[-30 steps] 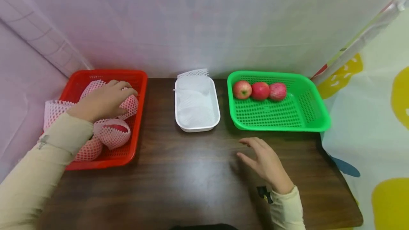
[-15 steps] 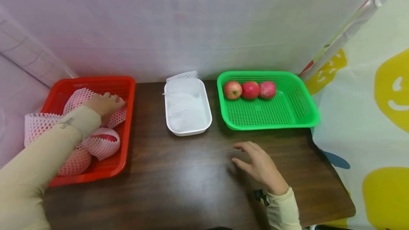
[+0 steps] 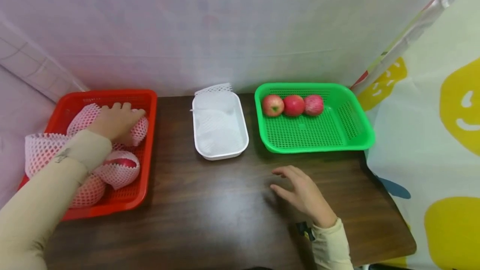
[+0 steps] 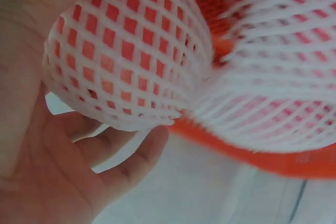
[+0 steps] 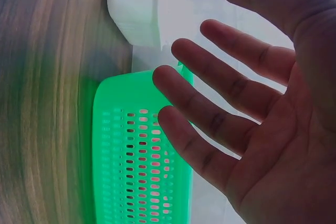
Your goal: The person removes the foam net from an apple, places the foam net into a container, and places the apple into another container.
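Note:
In the head view my left hand (image 3: 114,122) reaches into the red basket (image 3: 151,153) at the left. It holds a red fruit in a white foam net (image 4: 126,51); in the left wrist view the thumb lies over it and the fingers curl behind and below. Several more netted fruits lie around it, one showing a bare red patch through its net (image 3: 123,170). Above the table, in front of the green basket (image 3: 318,150), my right hand (image 3: 303,195) hovers with its fingers spread and loosely bent, holding nothing.
A white tray (image 3: 225,156) in the middle holds white foam nets (image 3: 213,113), one sticking over its back edge. Three red apples (image 3: 294,105) sit in a row at the back of the green basket. A pale curtain (image 3: 210,32) hangs behind the dark wooden table (image 3: 210,220).
The head view has turned slightly right, so things shift left in it. My left hand has stayed over the same netted fruit in the red basket. The right hand has barely moved.

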